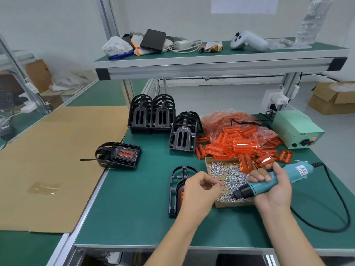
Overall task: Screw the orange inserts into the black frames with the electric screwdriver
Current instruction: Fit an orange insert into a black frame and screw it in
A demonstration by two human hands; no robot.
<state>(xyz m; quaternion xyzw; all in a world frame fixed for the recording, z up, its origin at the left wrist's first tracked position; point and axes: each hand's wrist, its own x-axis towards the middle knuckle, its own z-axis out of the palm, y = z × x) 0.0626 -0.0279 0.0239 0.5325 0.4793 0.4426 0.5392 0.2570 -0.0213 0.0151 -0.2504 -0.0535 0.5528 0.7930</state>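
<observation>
We see the black frame (175,191) in work lying flat on the green table (134,208), close to the front edge, with an orange insert (182,195) showing inside it. The left hand (199,191) is above its right part, fingers curled with the thumb against the fingertips; whether a screw is pinched there, we cannot tell. The right hand (272,189) grips the electric screwdriver (269,179), its fingers wrapped around the blue body, and the black tip points left over the screw box (226,177). This cardboard box, full of small silver screws, stands just right of the frame. Behind it lies the heap of orange inserts (240,144), partly in a plastic bag. Further back stand the stacked black frames (151,114). One finished frame (119,155) lies to the left, at the edge of the cardboard sheet (48,160). The green power unit (295,129) stands at the right.
</observation>
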